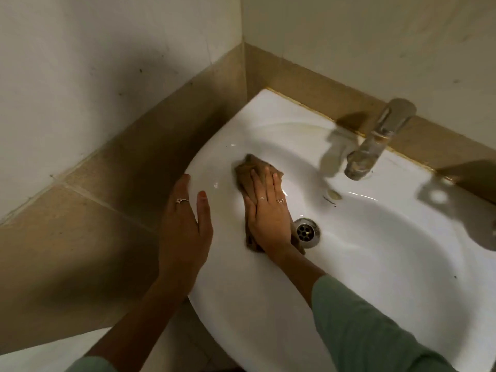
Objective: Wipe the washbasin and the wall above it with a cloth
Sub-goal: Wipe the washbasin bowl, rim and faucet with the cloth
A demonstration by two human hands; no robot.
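A white washbasin (389,264) fills the right half of the view, set into a corner. A brown cloth (247,170) lies flat on the left slope of the bowl. My right hand (268,213) presses down on it with straight fingers, just left of the metal drain (307,232). My left hand (185,224) rests on the basin's left rim, fingers over the outer edge and thumb on the rim top. The wall (362,36) above the basin is pale, with a tan tile band along its base.
A chrome tap (375,140) stands on the back ledge of the basin, spout pointing into the bowl. A second pale wall (94,63) with tan tiles closes off the left side. A brownish stain (334,194) sits below the tap.
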